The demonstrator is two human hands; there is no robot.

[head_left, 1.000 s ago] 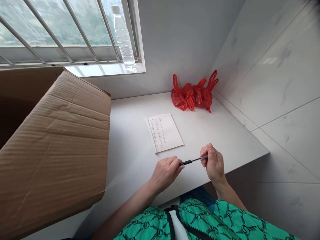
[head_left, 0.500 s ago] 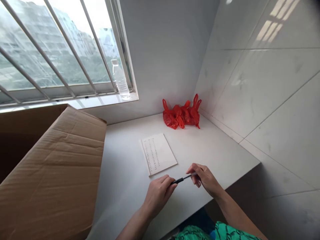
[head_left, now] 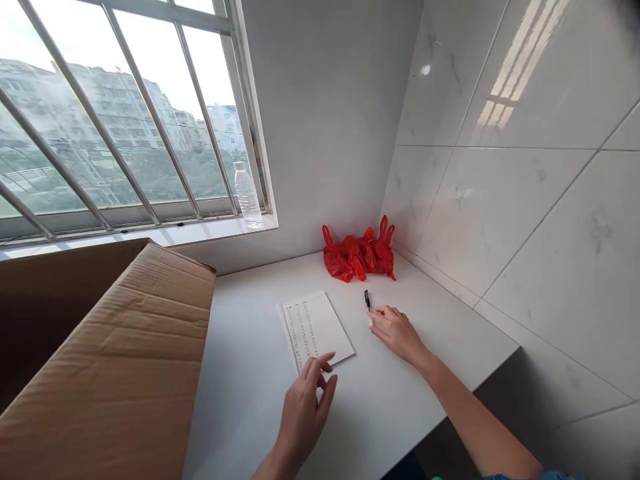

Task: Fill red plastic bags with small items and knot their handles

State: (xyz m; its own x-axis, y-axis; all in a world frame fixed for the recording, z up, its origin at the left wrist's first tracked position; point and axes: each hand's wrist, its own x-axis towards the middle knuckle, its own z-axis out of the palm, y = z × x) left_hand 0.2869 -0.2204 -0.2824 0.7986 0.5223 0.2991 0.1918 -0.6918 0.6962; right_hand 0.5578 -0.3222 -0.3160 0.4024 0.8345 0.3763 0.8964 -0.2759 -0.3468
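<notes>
A pen (head_left: 367,300) with a black cap and a pale barrel is at the white table, right of the notebook. My right hand (head_left: 399,337) has its index finger and thumb at the pen's near end, with part of the barrel showing between them. The notebook (head_left: 327,327), its pale page bearing rows of small handwritten marks, lies flat. Over its near edge hovers my left hand (head_left: 306,407), fingers loosely bent and apart, with nothing in it. The fingers of that hand hide the notebook's lower corner.
Red plastic bags (head_left: 357,259) sit at the back of the white table (head_left: 240,373). A large open cardboard box (head_left: 125,360) takes up the left side. On the sill of the barred window stands a clear water bottle (head_left: 247,200). A tiled wall (head_left: 530,220) bounds the right.
My left hand has let go of the pen and moved slightly left and nearer the notebook. My right hand has carried the pen forward to the notebook's right side. The view has tilted up.
</notes>
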